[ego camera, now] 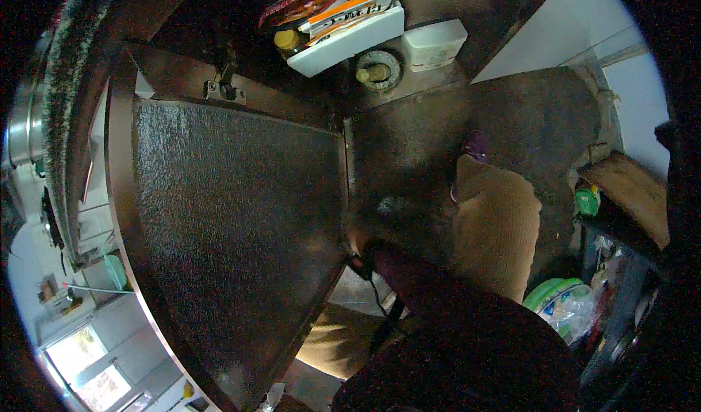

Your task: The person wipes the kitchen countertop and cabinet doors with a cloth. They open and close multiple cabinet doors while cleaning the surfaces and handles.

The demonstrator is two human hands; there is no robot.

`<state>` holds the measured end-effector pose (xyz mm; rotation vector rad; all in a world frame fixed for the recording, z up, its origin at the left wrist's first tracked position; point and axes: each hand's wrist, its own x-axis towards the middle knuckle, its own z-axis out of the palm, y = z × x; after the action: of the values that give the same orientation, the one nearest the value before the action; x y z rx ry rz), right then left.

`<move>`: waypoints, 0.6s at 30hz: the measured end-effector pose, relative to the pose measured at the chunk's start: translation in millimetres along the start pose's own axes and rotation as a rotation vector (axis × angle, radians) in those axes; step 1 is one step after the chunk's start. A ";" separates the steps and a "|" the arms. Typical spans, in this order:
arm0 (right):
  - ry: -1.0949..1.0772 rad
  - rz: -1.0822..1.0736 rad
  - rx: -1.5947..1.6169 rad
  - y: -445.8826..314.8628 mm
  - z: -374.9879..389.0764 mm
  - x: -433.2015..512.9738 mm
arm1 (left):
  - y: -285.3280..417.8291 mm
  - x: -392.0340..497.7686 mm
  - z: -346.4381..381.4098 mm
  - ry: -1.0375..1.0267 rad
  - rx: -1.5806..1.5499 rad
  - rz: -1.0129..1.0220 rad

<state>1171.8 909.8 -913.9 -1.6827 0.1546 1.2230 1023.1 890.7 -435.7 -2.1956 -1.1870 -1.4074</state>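
A dark sleeve [405, 280], apparently of my left arm, reaches to the inner edge of an open door. My left hand at its end is mostly lost in shadow, so its grip on the door edge cannot be made out. Textured dark glass-like material fills the door panel [235, 193], set in a brown frame [121, 154]. On the frame's upper rail sits a small metal latch [224, 91]. My right hand is out of view. Below me show a brown corduroy trouser leg [495, 225] and a purple shoe [475, 144].
Ahead stand a white box [350, 42] of packets, a yellow-lidded jar [288, 42], a white container [435, 45] and a round mortar-like vessel [394, 75] with a pestle-like piece. At right are a wooden shelf board [630, 187], a green package [587, 200] and a green basin [553, 291].
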 end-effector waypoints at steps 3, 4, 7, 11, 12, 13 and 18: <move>0.046 -0.129 0.048 -85.3 -16.3 57.8 | -8.6 -6.5 -10.1 -0.017 0.015 -0.007; 0.044 -0.179 0.068 -120.9 -25.5 72.5 | -13.3 -9.9 -14.6 -0.029 0.026 -0.018; 0.045 -0.328 0.144 -209.5 -43.3 53.6 | -32.3 -21.0 -30.2 -0.083 0.056 -0.014; 0.187 -0.712 0.273 -300.3 -24.9 -66.3 | -53.3 -41.4 -29.0 -0.097 0.171 0.004; 0.227 -0.849 0.279 -321.3 -19.3 -97.5 | -52.8 -47.4 -19.5 0.017 0.324 -0.022; 0.223 -0.969 0.271 -338.3 -15.2 -128.4 | -50.3 -47.9 -14.2 0.042 0.161 -0.042; -0.006 -1.436 0.256 -372.0 -8.4 -195.6 | -0.8 -34.3 16.3 0.123 -0.366 -0.178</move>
<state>1306.5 1001.3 -526.3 -1.0794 -0.7568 0.0891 1026.1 884.3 -473.0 -2.2321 -1.1820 -1.9384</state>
